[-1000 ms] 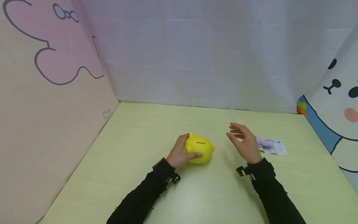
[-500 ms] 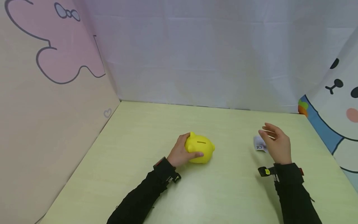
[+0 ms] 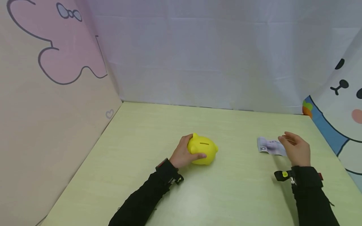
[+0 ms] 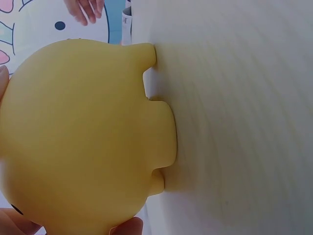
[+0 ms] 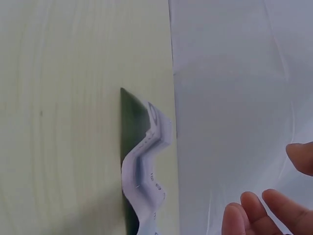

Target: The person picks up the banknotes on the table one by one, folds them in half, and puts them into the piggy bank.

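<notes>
A yellow piggy bank (image 3: 207, 147) with a slot on top stands on the table. My left hand (image 3: 182, 153) grips it from the left, thumb on the near side and fingers over the far side. In the left wrist view the piggy bank (image 4: 83, 132) fills much of the picture, its feet toward the tabletop. On the right lies a creased purple banknote (image 3: 270, 146) marked 10, its right end hidden behind my right hand (image 3: 298, 150). That hand is raised over the note, fingers loosely bent with nothing between them. In the right wrist view the banknote (image 5: 142, 181) stands up in folds.
The pale wooden table (image 3: 155, 125) meets a white cloth (image 3: 183, 62) at the back. A panel with a pink cartoon figure (image 3: 70, 47) borders the left, and a white cartoon face (image 3: 348, 103) the right.
My right hand has moved right, past the left end of the banknote and slightly lower, uncovering that end. My left hand stays on the piggy bank, which keeps its place.
</notes>
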### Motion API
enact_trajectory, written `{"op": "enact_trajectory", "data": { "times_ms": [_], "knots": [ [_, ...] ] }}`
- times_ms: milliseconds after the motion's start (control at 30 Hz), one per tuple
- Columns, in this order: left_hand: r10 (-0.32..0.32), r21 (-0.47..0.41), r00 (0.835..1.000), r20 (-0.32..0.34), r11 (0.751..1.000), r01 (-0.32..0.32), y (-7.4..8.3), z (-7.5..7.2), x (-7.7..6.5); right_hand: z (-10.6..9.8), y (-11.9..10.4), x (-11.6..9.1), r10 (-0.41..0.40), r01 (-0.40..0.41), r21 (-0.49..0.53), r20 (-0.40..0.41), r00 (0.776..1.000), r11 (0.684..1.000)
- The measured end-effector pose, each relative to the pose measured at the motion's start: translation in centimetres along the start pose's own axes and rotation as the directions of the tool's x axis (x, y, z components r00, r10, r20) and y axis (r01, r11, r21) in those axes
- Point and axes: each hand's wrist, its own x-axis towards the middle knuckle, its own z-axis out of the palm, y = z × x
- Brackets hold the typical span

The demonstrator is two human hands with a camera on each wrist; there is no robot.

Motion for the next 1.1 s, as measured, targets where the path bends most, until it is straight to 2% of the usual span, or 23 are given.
{"op": "enact_trajectory", "data": {
  "times_ms": [167, 400, 500, 733, 1100],
  "knots": [
    [-0.010, 0.001, 1.000, -0.004, 1.000, 0.010, 0.1, 0.0, -0.1, -0.4, 1.1, 0.7, 0.074, -0.074, 0.024, 0.015, 0.997, 0.997],
    [-0.010, 0.004, 1.000, -0.005, 1.000, 0.010, 0.2, 0.0, -0.1, -0.6, 1.6, 1.4, 0.181, -0.181, 0.003, 0.037, 0.983, 0.983],
    [-0.007, -0.003, 1.000, -0.004, 1.000, 0.007, 0.2, 0.0, -0.1, -0.8, 1.9, 1.4, 0.192, -0.192, -0.014, 0.063, 0.979, 0.981],
    [-0.001, -0.005, 1.000, -0.003, 1.000, 0.001, 0.2, 0.0, -0.1, -1.2, 2.8, 1.6, 0.162, -0.153, -0.075, 0.133, 0.978, 0.985],
    [0.002, -0.008, 1.000, -0.002, 1.000, -0.002, 0.2, 0.0, -0.1, -1.2, 3.5, 2.2, 0.190, -0.178, -0.130, 0.088, 0.978, 0.975]
  ]
}}
